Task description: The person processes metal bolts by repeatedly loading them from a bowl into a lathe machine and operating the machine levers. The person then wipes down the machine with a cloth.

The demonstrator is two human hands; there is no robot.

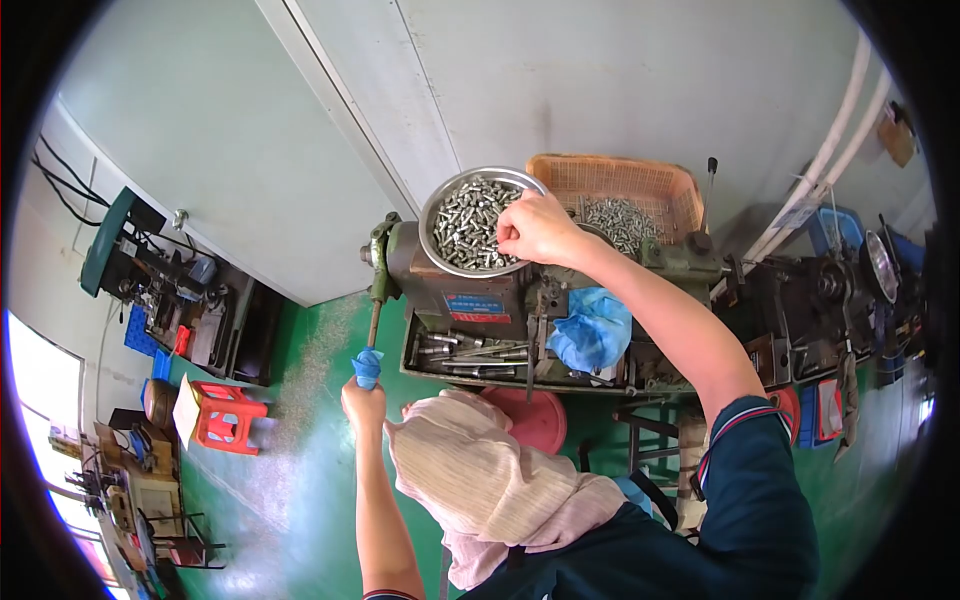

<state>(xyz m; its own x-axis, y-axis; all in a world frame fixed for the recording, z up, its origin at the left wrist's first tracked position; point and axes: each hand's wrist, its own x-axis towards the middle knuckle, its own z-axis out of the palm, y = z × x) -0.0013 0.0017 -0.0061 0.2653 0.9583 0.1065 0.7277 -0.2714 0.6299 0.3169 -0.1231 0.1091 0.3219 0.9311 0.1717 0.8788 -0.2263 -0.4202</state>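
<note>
My left hand (363, 405) is wrapped round the lower end of a machine lever (375, 322), just below the blue wrapping (367, 367) on it. Over the right side of a round steel bowl (428, 245) is my right hand (540, 228), its fingertips pinched together among small metal parts (475, 215). What the pinch holds, if anything, is hidden. The bowl sits on top of a green bench machine (405, 250). A blue plastic bag (590, 330) lies at the machine's front, below my right forearm.
An orange plastic basket (570, 172) with more small metal parts stands behind the machine. Several metal tools (480, 357) lie in the tray below. A pink round stool (540, 420) is under the bench edge, and a red stool (230, 415) stands at left.
</note>
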